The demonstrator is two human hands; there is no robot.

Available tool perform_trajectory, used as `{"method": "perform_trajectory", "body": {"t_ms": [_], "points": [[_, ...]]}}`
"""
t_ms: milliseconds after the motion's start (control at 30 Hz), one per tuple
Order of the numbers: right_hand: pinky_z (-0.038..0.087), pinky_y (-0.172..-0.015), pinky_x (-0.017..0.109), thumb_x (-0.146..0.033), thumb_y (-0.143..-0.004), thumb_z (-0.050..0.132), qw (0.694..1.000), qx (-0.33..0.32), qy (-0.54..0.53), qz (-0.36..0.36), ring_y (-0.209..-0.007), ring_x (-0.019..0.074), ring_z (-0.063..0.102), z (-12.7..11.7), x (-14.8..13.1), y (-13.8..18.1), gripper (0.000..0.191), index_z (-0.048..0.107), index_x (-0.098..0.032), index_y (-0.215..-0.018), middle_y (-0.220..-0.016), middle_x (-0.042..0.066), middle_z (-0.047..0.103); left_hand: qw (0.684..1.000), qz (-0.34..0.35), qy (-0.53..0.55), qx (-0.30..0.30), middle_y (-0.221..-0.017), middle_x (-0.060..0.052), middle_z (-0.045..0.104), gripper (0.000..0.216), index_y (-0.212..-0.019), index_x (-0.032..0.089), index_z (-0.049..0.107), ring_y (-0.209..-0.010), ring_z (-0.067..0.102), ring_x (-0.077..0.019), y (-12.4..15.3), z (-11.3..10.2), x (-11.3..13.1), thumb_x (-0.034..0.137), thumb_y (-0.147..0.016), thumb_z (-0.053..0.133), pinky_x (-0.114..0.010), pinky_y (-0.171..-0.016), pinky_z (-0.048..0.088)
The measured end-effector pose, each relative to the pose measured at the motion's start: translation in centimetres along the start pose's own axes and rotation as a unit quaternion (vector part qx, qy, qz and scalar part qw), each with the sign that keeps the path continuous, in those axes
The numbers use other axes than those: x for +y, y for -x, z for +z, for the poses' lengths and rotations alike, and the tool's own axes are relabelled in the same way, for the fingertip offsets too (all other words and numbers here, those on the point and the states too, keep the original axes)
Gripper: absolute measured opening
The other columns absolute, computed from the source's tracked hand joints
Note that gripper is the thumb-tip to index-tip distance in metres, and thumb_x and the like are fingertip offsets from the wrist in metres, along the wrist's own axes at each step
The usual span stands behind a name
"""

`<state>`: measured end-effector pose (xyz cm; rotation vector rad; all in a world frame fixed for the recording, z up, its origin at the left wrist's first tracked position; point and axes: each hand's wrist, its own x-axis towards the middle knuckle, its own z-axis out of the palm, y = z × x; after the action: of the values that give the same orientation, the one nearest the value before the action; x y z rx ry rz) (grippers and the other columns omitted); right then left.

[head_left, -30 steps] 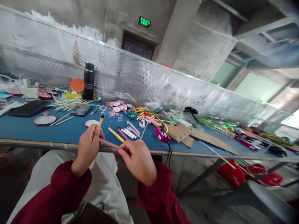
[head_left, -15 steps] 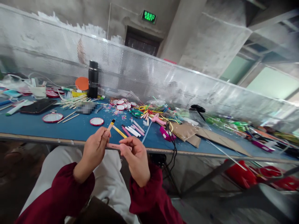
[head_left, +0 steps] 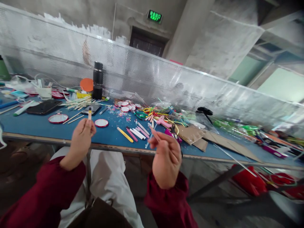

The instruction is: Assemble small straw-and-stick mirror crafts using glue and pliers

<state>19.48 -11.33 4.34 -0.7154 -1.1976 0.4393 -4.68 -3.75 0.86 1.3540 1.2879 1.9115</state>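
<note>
My left hand [head_left: 79, 141] is closed and upright above the table edge, pinching a short pale stick with a yellow band and a dark tip [head_left: 90, 114]. To the right, my right hand [head_left: 167, 160] holds a slim pink marker [head_left: 155, 135] between thumb and fingers, its end pointing up and left. The two hands are well apart. On the table between them lie a yellow marker [head_left: 125, 134], a dark pink one [head_left: 132, 134] and several white and pink ones [head_left: 139, 133]. Near my left hand rests a round white disc with a red rim [head_left: 101, 123].
A black bottle [head_left: 97, 80] stands by the perforated metal screen [head_left: 142, 72]. Thin wooden sticks, a dark phone [head_left: 44, 107] and a second rimmed disc [head_left: 58, 118] lie left. Rightward are a pink glue gun [head_left: 163, 122], cardboard [head_left: 228, 144] and black cables.
My hands have moved apart, the left one leftward and the right one rightward. The pink marker has left my left hand's side and gone with my right hand, tilting upward.
</note>
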Motion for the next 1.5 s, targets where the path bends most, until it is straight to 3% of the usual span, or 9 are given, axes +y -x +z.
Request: {"method": "perform_trajectory", "body": {"t_ms": [133, 333, 600, 733, 867, 1033, 1133, 1300, 1500], "points": [[0.054, -0.082, 0.037, -0.030, -0.096, 0.059, 0.989, -0.129, 0.064, -0.035, -0.084, 0.0185, 0.070, 3.0, 1.7, 1.2, 0.017, 0.066, -0.025, -0.110, -0.097, 0.005, 0.075, 0.994, -0.038, 0.071, -0.072, -0.060, 0.004, 0.041, 0.037, -0.071, 0.023, 0.042, -0.055, 0.038, -0.0121, 2.9, 3.0, 1.9, 0.048, -0.098, 0.042, -0.026, -0.052, 0.033], [0.049, -0.096, 0.039, -0.020, -0.089, 0.067, 0.956, -0.163, 0.174, -0.169, -0.097, 0.0194, 0.064, 6.3, 3.7, 3.3, 0.016, 0.064, -0.026, -0.104, -0.100, 0.001, 0.075, 0.995, -0.017, 0.035, -0.095, -0.066, 0.003, 0.044, 0.036, -0.071, 0.021, 0.045, -0.061, 0.041, -0.0122, 4.7, 4.1, 2.1, 0.045, -0.099, 0.043, -0.026, -0.059, 0.036], [0.048, -0.094, 0.038, -0.019, -0.090, 0.061, 0.941, -0.186, 0.240, -0.149, -0.095, 0.0204, 0.062, 6.8, 3.9, 3.5, 0.011, 0.061, -0.024, -0.099, -0.094, 0.003, 0.069, 0.994, -0.005, 0.007, -0.111, -0.068, 0.003, 0.044, 0.036, -0.072, 0.021, 0.045, -0.063, 0.041, -0.0137, 4.5, 3.8, 0.4, 0.046, -0.097, 0.043, -0.026, -0.060, 0.036], [0.050, -0.086, 0.031, -0.022, -0.092, 0.058, 0.938, -0.178, 0.247, -0.164, -0.086, 0.0172, 0.064, 5.8, 5.0, 0.3, 0.008, 0.057, -0.022, -0.100, -0.093, 0.003, 0.067, 0.986, 0.015, -0.069, -0.152, -0.077, -0.001, 0.058, 0.033, -0.082, 0.020, 0.057, -0.071, 0.051, -0.0163, 2.4, 2.6, 0.1, 0.044, -0.098, 0.040, -0.027, -0.064, 0.040], [0.050, -0.079, 0.030, -0.017, -0.086, 0.057, 0.922, -0.144, 0.329, -0.148, -0.083, 0.0181, 0.065, 4.3, 7.6, -5.9, 0.018, 0.056, -0.021, -0.104, -0.091, 0.004, 0.067, 0.978, 0.080, -0.170, -0.089, -0.088, -0.004, 0.065, 0.032, -0.081, 0.020, 0.068, -0.091, 0.056, -0.0208, -0.1, 1.3, -0.5, 0.041, -0.093, 0.048, -0.029, -0.081, 0.042], [0.048, -0.076, 0.031, -0.010, -0.078, 0.058, 0.876, -0.184, 0.431, -0.112, -0.081, 0.0199, 0.065, 4.1, 10.9, -10.3, 0.027, 0.060, -0.022, -0.102, -0.087, 0.003, 0.069, 0.976, 0.030, -0.162, -0.141, -0.070, 0.000, 0.063, 0.033, -0.086, 0.019, 0.072, -0.066, 0.056, -0.0167, -1.1, 1.8, -1.1, 0.045, -0.090, 0.052, -0.027, -0.066, 0.042], [0.050, -0.078, 0.032, -0.018, -0.084, 0.060, 0.896, -0.172, 0.396, -0.105, -0.087, 0.0208, 0.067, 4.4, 11.3, -9.4, 0.025, 0.061, -0.022, -0.109, -0.093, 0.004, 0.072, 0.967, 0.011, -0.172, -0.188, -0.059, 0.002, 0.059, 0.034, -0.074, 0.019, 0.068, -0.055, 0.052, -0.0144, -1.2, 2.5, -1.1, 0.045, -0.090, 0.052, -0.027, -0.059, 0.039], [0.053, -0.081, 0.032, -0.032, -0.101, 0.042, 0.975, -0.141, 0.149, -0.089, -0.082, 0.0167, 0.068, 5.7, 9.8, -3.8, 0.031, 0.065, -0.023, -0.119, -0.098, 0.004, 0.073, 0.959, 0.002, -0.140, -0.248, -0.061, 0.002, 0.063, 0.033, -0.068, 0.019, 0.062, -0.052, 0.052, -0.0131, -1.5, 3.2, -1.7, 0.045, -0.087, 0.055, -0.025, -0.055, 0.039], [0.051, -0.080, 0.036, -0.028, -0.092, 0.055, 0.984, -0.066, 0.135, -0.099, -0.085, 0.0197, 0.065, 8.1, 10.2, 0.3, 0.017, 0.066, -0.020, -0.104, -0.090, 0.005, 0.070, 0.946, 0.018, -0.187, -0.263, -0.059, 0.001, 0.062, 0.032, -0.065, 0.018, 0.062, -0.055, 0.052, -0.0132, -1.5, 3.1, -3.3, 0.041, -0.087, 0.055, -0.025, -0.055, 0.037]]}}
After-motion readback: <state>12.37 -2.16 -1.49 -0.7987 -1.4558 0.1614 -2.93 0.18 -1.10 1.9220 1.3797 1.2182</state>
